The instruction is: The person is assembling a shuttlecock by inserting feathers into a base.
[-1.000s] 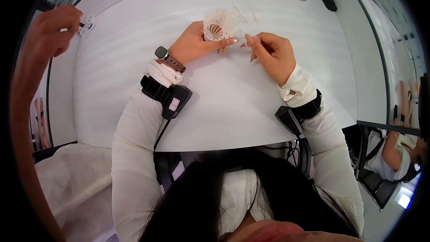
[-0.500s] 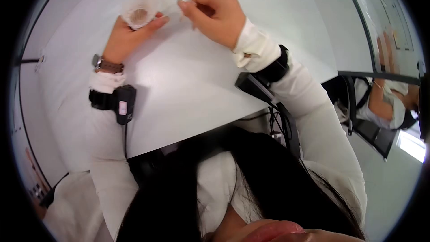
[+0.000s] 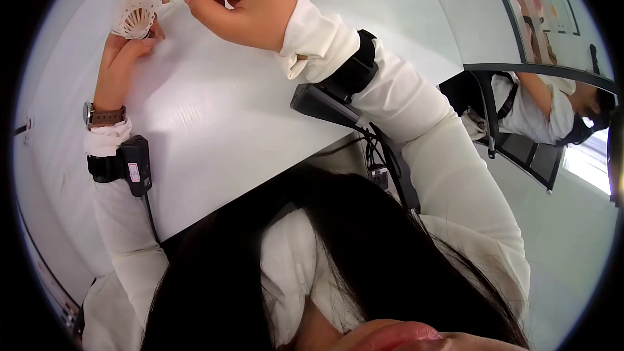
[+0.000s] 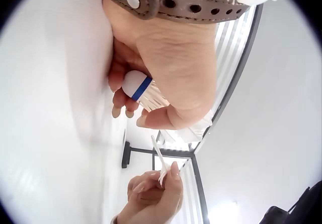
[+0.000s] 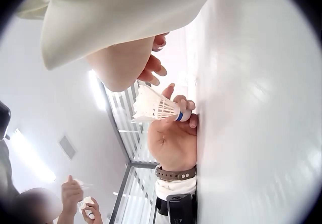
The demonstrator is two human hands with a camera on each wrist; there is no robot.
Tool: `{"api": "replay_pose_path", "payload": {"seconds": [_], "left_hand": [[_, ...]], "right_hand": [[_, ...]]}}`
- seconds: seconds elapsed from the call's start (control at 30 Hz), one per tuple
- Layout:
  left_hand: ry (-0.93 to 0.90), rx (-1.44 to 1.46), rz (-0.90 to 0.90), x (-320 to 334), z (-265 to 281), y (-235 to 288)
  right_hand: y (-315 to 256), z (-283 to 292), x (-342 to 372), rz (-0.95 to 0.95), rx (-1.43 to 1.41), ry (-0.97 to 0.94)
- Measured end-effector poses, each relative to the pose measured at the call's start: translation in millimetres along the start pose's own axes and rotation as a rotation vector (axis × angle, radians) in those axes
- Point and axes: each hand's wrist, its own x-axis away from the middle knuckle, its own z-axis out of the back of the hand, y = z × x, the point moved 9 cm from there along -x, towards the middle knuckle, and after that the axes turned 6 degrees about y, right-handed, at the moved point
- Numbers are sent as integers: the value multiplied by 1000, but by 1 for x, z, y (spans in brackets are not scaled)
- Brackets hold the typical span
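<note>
My left hand (image 3: pixel 121 58) holds a white feather shuttlecock (image 3: pixel 138 21) near the table's far left. Its skirt faces up toward my head, and its white cork base (image 4: pixel 135 84) with a blue band sits among the fingers in the left wrist view. Just to the right, my right hand (image 3: pixel 250 6) pinches a loose white feather (image 4: pixel 158 151) between thumb and fingertips. The feather's bare shaft points toward the shuttlecock. A small gap separates the two hands.
Both hands are over a white table (image 3: pixel 208 123) with its front edge near my body. Cables (image 3: pixel 374 156) hang below that edge. Beyond a partition on the right sits another person (image 3: pixel 546 104). A further person's hands (image 5: pixel 73 199) show low in the right wrist view.
The head view has swung, so both hands and the table now appear farther left. The other person's arm at the left has left the view. Shuttlecock and feather are still held.
</note>
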Motion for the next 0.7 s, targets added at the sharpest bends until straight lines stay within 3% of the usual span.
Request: {"api": "replay_pose_path", "payload": {"seconds": [0.17,0.7], "left_hand": [[-70,-37,-47,2,-8,9],[-91,-106,-120,2,-11,11]], "right_hand": [[0,-10,2,24,56,-85],[-3,-12,2,149,118,-13]]}}
